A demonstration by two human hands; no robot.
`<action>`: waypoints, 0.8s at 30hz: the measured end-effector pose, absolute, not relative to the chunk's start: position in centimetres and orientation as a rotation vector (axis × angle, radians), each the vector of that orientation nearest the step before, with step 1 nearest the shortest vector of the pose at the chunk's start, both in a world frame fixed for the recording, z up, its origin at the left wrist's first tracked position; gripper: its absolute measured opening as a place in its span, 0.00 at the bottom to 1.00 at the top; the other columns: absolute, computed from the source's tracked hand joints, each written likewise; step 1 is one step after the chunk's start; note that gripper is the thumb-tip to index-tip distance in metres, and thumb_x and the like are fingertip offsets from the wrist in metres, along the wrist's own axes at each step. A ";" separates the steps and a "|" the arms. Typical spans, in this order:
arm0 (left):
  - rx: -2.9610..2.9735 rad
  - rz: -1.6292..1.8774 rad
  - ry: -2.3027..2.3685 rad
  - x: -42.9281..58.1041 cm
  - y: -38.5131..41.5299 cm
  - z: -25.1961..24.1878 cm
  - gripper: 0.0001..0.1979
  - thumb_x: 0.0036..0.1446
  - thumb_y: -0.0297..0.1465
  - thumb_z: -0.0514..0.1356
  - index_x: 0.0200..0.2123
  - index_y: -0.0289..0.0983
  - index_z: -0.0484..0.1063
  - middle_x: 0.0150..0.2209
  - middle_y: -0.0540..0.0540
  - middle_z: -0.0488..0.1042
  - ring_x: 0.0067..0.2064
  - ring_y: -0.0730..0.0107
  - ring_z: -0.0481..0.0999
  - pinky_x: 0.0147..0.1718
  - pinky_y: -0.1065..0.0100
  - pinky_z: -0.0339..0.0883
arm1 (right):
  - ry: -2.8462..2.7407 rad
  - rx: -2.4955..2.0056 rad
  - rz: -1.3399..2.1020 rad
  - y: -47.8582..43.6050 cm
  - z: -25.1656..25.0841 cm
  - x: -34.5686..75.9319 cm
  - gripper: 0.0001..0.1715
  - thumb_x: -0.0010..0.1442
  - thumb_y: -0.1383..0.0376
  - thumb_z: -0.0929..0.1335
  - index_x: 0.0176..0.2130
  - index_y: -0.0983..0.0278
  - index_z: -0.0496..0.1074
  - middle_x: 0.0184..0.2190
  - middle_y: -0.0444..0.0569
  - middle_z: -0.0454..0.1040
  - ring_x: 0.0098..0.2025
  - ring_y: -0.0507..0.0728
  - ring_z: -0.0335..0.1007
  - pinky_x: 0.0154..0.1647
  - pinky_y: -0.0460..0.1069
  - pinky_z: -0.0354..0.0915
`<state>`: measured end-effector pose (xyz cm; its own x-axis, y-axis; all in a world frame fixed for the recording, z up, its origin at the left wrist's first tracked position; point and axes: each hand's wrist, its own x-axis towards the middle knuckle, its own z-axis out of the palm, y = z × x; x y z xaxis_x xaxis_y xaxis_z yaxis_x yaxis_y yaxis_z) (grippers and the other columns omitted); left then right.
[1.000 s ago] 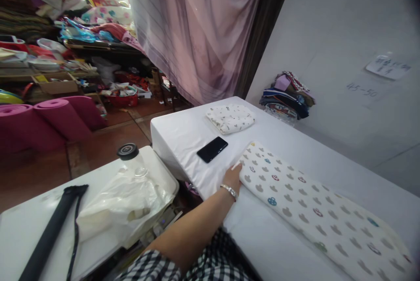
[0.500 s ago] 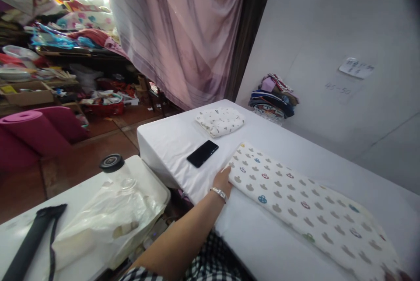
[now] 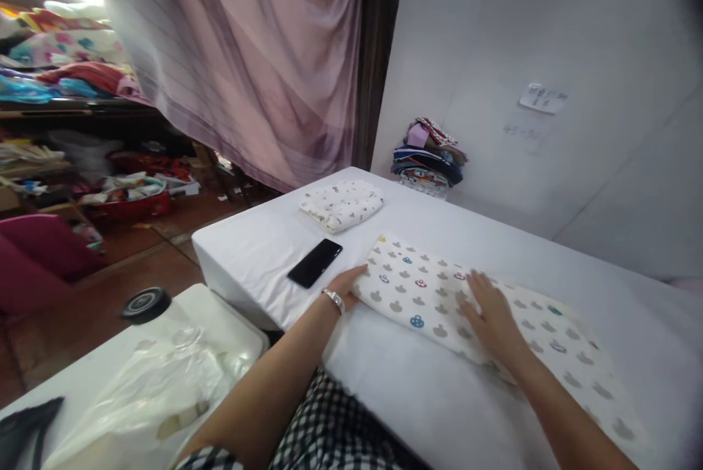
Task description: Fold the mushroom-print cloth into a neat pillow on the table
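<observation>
A long white cloth with grey, blue and red prints [image 3: 406,287] lies flat across the white-covered table [image 3: 340,375]. My left hand [image 3: 348,285], with a bracelet at the wrist, is at the cloth's left end; its fingertips are partly hidden at the edge, so its grip is unclear. My right hand [image 3: 491,318] rests on the middle of the cloth, palm down, fingers spread and slightly blurred. A black phone [image 3: 315,263] lies left of the cloth. Behind the phone is a folded printed cloth [image 3: 343,205].
At the lower left, a white side table [image 3: 206,301] bears a black-lidded bottle [image 3: 146,305], a plastic bag [image 3: 159,389] and a black item [image 3: 27,430]. Folded clothes [image 3: 428,155] are stacked by the wall. A pink curtain [image 3: 263,53] hangs behind.
My right hand has come in from the lower right onto the middle of the cloth. My left hand stays at the left end. The view has turned to the right.
</observation>
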<state>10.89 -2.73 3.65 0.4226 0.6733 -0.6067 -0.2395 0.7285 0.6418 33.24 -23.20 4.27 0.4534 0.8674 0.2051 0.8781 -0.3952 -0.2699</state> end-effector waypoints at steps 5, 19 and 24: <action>0.626 0.569 1.005 11.0 -2.6 3.4 0.10 0.49 0.23 0.61 0.37 0.32 0.73 0.27 0.44 0.78 0.30 0.64 0.78 0.33 0.64 0.74 | -1.662 -2.494 0.175 -19.1 2.2 31.5 0.40 0.62 0.46 0.49 0.64 0.67 0.48 0.66 0.49 0.40 0.67 0.58 0.29 0.64 0.60 0.33; 0.909 0.617 1.063 11.2 -2.2 3.5 0.08 0.50 0.23 0.60 0.35 0.36 0.73 0.25 0.48 0.77 0.28 0.68 0.76 0.27 0.69 0.70 | -1.604 -2.452 0.351 -18.7 2.2 31.8 0.39 0.62 0.46 0.49 0.64 0.63 0.47 0.66 0.47 0.38 0.67 0.58 0.28 0.63 0.57 0.29; 0.906 0.480 1.031 10.8 -1.5 3.8 0.07 0.50 0.24 0.60 0.35 0.35 0.73 0.26 0.45 0.78 0.27 0.65 0.77 0.26 0.68 0.71 | -1.486 -2.466 0.207 -17.9 3.6 32.5 0.38 0.63 0.49 0.49 0.65 0.65 0.45 0.67 0.49 0.36 0.67 0.56 0.23 0.64 0.55 0.27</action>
